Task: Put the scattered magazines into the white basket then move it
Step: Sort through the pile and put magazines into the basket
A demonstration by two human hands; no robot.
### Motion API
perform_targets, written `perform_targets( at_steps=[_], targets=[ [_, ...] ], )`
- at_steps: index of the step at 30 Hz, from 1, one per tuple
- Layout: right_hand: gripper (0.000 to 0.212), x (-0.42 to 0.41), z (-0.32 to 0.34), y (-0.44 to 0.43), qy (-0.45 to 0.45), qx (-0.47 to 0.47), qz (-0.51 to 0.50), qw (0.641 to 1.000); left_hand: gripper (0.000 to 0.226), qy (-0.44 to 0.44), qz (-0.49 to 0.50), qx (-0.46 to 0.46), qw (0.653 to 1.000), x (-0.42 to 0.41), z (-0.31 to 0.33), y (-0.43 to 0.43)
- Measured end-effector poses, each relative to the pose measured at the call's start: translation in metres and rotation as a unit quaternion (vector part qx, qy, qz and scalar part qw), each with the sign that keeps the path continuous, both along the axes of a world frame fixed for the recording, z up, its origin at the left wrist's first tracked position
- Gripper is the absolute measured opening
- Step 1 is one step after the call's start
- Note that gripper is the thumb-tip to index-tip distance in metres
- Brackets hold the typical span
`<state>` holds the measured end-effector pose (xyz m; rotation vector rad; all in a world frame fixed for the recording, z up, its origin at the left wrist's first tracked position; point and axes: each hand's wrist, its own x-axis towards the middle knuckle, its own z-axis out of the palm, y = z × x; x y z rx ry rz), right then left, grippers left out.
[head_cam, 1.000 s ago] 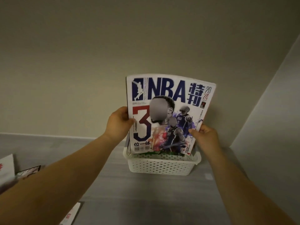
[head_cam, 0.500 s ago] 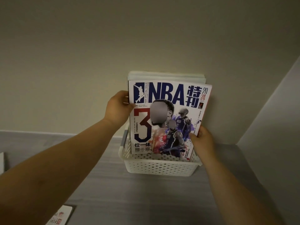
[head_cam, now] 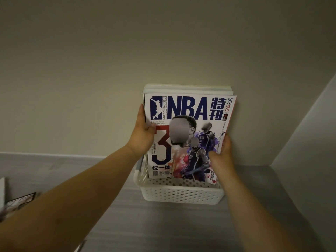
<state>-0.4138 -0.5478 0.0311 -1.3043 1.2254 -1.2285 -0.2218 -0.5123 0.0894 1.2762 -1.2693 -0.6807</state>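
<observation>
Two hands (head_cam: pixel 143 135) (head_cam: pixel 222 151) grip one magazine (head_cam: pixel 189 113) in one basket (head_cam: pixel 181 195).

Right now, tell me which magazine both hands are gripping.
The NBA special issue, standing frontmost in the white basket. Left hand and right hand grip its side edges; the magazine at far left lies flat, untouched.

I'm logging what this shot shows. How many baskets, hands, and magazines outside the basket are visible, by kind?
White basket: 1
Hands: 2, the left hand and right hand, both gripping the NBA magazine standing in the basket
Magazines outside the basket: 1 clearly visible, at the left edge
Total: 4
</observation>
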Motion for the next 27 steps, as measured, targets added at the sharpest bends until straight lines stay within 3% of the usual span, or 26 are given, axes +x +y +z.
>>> perform_targets(
  at_steps=[2, 5, 7, 10, 13, 17, 23, 27],
  targets=[
    [0.071, 0.007, 0.001, -0.002, -0.034, 0.010, -0.005, 0.999, 0.065, 0.058, -0.020, 0.010, 0.998, -0.003, 0.000, -0.003],
    [0.071, 0.009, -0.002, -0.003, -0.051, 0.004, 0.000, 0.999, 0.068, 0.068, -0.030, 0.038, 0.996, -0.001, 0.002, -0.003],
    [0.069, 0.005, -0.002, -0.004, -0.040, -0.005, 0.011, 0.999, 0.063, 0.067, -0.045, 0.061, 0.995, 0.005, 0.005, 0.002],
    [0.075, 0.000, 0.000, -0.003, -0.030, -0.011, 0.008, 0.999, 0.046, 0.127, -0.072, 0.099, 0.984, 0.020, 0.012, 0.007],
    [0.079, 0.001, 0.004, 0.001, -0.019, -0.036, 0.001, 0.999, 0.043, 0.168, -0.075, 0.119, 0.976, 0.029, 0.014, 0.011],
    [0.077, 0.007, 0.009, 0.002, -0.011, -0.047, 0.017, 0.999, 0.039, 0.138, -0.089, 0.137, 0.977, 0.025, 0.016, 0.013],
    [0.078, -0.005, 0.020, 0.017, -0.015, -0.024, 0.035, 0.999, 0.050, 0.068, -0.010, 0.144, 0.987, 0.022, 0.020, 0.024],
    [0.062, -0.030, 0.023, 0.055, -0.037, 0.029, 0.053, 0.997, 0.045, 0.033, 0.037, 0.132, 0.990, 0.033, 0.014, 0.066]
  ],
)
